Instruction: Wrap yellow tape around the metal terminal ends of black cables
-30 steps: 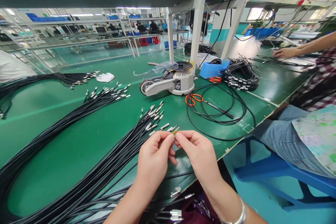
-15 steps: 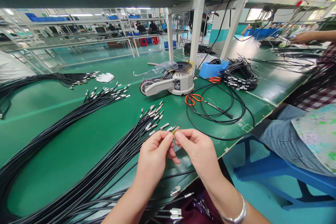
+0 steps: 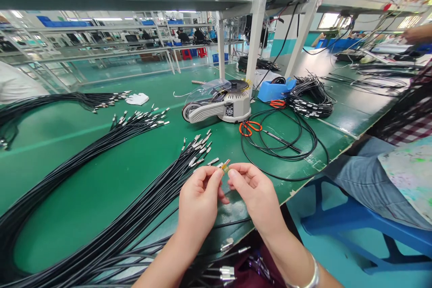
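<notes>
My left hand (image 3: 199, 195) is closed, thumb against fingers, on a small cable end wrapped in amber tape (image 3: 225, 168). A reddish tip sticks up past the tape. My right hand (image 3: 257, 191) pinches at the right side of the same tape, thumb and forefinger together; its fingers partly hide the contact. Just beyond my hands lies a bundle of black cables (image 3: 158, 184) with silver metal connectors (image 3: 199, 148). More cables with metal ends (image 3: 227, 272) lie below my wrists, near the table edge.
A grey tape dispenser (image 3: 232, 105) stands ahead. Right of it are orange-handled scissors (image 3: 250, 128), a black pen (image 3: 281, 141), a blue holder (image 3: 274, 90) and coiled cables (image 3: 310, 99). Another cable bundle (image 3: 84, 153) curves at left. A co-worker sits at right on a blue stool (image 3: 364, 229).
My right fingertips have drawn slightly away from my left, showing more of the amber tape. The co-worker's hand at far right has moved up and right.
</notes>
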Tool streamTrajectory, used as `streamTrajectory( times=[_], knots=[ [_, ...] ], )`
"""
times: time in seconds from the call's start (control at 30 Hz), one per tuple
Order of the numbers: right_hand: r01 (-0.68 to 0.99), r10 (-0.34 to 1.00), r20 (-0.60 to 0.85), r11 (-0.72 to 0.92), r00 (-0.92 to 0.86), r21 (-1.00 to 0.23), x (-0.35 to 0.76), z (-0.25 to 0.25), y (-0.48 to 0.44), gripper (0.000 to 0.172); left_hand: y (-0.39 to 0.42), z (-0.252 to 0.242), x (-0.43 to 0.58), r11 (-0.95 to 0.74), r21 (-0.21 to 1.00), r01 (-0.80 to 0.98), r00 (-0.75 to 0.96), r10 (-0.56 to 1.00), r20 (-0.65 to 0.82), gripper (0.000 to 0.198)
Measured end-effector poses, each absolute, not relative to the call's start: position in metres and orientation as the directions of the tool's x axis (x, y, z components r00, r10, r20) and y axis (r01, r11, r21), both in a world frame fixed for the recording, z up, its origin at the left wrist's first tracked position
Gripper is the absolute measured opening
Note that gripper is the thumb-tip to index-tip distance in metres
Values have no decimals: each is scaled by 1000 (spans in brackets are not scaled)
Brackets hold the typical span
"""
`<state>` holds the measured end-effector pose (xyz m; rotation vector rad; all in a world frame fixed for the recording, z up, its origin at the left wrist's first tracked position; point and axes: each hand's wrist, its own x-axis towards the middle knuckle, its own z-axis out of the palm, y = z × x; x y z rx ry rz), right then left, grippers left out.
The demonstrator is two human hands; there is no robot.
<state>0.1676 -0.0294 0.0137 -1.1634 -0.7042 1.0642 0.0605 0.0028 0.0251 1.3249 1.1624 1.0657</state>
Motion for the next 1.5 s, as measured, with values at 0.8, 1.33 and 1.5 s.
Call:
streamTrajectory(
  times=[0.8, 1.33, 1.5],
  knots=[
    [35, 913, 93, 86, 397, -996, 167, 7, -30, 16, 7, 22, 55, 215, 969, -119, 318, 933, -168, 22],
    [-44, 931, 107, 130, 348, -991, 171, 11, -29, 12, 9, 26, 53, 355, 879, -318, 451, 872, -189, 17],
    [-85, 940, 127, 161, 316, -983, 173, 12, -29, 13, 9, 26, 54, 403, 834, -377, 478, 856, -197, 17]
  ],
)
